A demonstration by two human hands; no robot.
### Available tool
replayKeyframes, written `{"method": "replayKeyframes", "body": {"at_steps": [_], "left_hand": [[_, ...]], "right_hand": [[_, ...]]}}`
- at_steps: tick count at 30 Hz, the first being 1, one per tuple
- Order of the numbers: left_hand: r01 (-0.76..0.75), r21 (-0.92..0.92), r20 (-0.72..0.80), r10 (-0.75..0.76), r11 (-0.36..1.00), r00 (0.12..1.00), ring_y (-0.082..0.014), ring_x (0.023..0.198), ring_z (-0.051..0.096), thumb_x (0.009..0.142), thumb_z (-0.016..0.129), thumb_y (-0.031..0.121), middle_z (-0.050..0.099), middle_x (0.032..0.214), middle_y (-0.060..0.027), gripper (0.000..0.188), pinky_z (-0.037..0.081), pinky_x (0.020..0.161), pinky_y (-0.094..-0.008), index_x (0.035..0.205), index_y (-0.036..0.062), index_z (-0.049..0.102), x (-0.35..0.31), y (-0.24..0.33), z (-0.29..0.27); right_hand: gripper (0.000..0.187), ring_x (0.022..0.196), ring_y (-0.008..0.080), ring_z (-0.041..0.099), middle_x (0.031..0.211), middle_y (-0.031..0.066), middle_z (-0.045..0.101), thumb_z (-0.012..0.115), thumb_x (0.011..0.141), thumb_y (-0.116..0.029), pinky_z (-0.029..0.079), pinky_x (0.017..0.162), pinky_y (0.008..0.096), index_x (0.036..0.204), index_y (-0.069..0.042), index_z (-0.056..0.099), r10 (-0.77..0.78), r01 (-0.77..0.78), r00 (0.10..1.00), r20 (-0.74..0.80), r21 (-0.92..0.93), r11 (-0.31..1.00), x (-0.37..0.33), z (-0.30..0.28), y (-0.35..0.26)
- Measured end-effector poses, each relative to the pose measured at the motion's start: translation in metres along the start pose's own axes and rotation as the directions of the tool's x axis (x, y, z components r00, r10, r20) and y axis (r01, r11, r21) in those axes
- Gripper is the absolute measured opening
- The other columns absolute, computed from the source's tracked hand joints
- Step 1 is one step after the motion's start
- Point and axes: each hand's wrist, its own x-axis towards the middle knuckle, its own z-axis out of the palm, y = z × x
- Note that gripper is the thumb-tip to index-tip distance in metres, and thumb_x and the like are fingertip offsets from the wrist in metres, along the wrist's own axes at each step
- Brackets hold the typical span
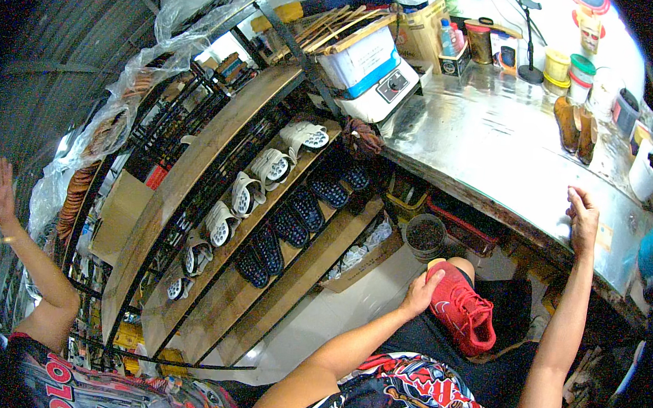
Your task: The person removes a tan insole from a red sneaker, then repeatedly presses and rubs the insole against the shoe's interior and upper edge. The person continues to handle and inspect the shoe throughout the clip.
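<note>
A red sneaker (460,309) with red laces lies over my lap, its toe turned up and away and its opening toward me. Wrapped around its toe end is my left hand (420,293), thumb on the upper. My right hand (583,214) is raised beside the metal-topped table (487,146), with fingers pinched together. Whatever is between those fingertips, if anything, is too small to make out. A pair of brown shoe-shaped forms (575,131) stands on the table beyond it.
At left, a shelf rack (194,173) holds white shoes (246,193) and dark slippers (291,226). Another person's raised hand (0,191) is far left. A bucket (425,235) sits under the table; a white appliance (382,88), tubs (556,68) and a stand (531,44) are on top.
</note>
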Motion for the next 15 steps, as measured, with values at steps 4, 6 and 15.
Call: {"method": "replayKeyframes", "body": {"at_steps": [4,6,15], "left_hand": [[0.020,0.075,0.003,-0.020,0.997,1.000,-0.0196,0.118,0.068,0.111,0.057,0.050,0.075,0.126,-0.0086,0.057,0.050,0.109,-0.0351,0.138,0.0005,0.067,-0.0014,0.0016,-0.0028],[-0.006,0.023,-0.020,0.007,1.000,1.000,-0.0268,0.121,0.070,0.110,0.057,0.051,0.076,0.126,-0.0159,0.060,0.051,0.107,-0.0386,0.137,-0.0006,0.068,-0.0005,0.0017,-0.0008],[0.024,-0.045,0.012,-0.024,0.999,1.000,-0.0218,0.118,0.070,0.111,0.057,0.048,0.077,0.125,-0.0132,0.058,0.051,0.105,-0.0374,0.134,-0.0029,0.069,-0.0006,0.0032,-0.0034]], "right_hand": [[0.028,0.081,0.0074,0.059,0.095,-0.0021,0.068,0.079,0.100,-0.027,0.049,0.071,0.0249,0.119,-0.006,0.078,-0.019,0.019,1.000,0.014,-0.003,1.000,-0.0024,0.0019,-0.0017],[0.028,0.081,0.0075,0.059,0.095,-0.0020,0.068,0.079,0.100,-0.027,0.049,0.070,0.0251,0.119,-0.006,0.079,0.013,-0.014,0.999,-0.034,-0.040,0.999,-0.0038,0.0036,-0.0024],[0.028,0.073,0.0068,0.057,0.089,-0.0029,0.066,0.079,0.100,-0.031,0.047,0.064,0.0243,0.113,-0.006,0.078,0.039,-0.038,0.999,-0.014,0.033,0.999,0.0048,-0.0010,0.0046]]}}
